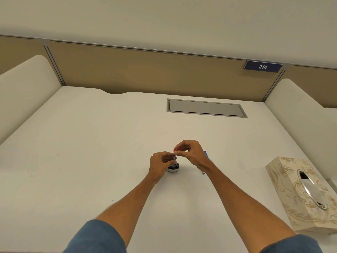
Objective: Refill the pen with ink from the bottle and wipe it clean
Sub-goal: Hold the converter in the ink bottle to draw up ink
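Two forearms in blue sleeves extend from the near edge over the white surface. At near right stands one patterned tissue box with an oval opening on top; no tissue shows drawn from it, so the wiping step is judged not yet begun. Mid-surface, the left hand is curled, its fingers closed about the lower part of a small upright pen part, which stands directly over one ink bottle. The bottle rests on the surface, partly hidden by the left hand; whether the pen's tip is immersed cannot be determined. The right hand is pinched, thumb and fingertips together on the top end of the pen part, where a small red mark shows. This posture suggests the filling step is in progress, possibly operation of the filler mechanism; that is a judgement only. Just behind the right wrist lies one blue pen section, likely the barrel or cap, with a further small dark piece beside the forearm; reassembly therefore remains. Farther back, one closed grey cable hatch is set into the surface. Beyond it, the partition carries one number plate reading 214.
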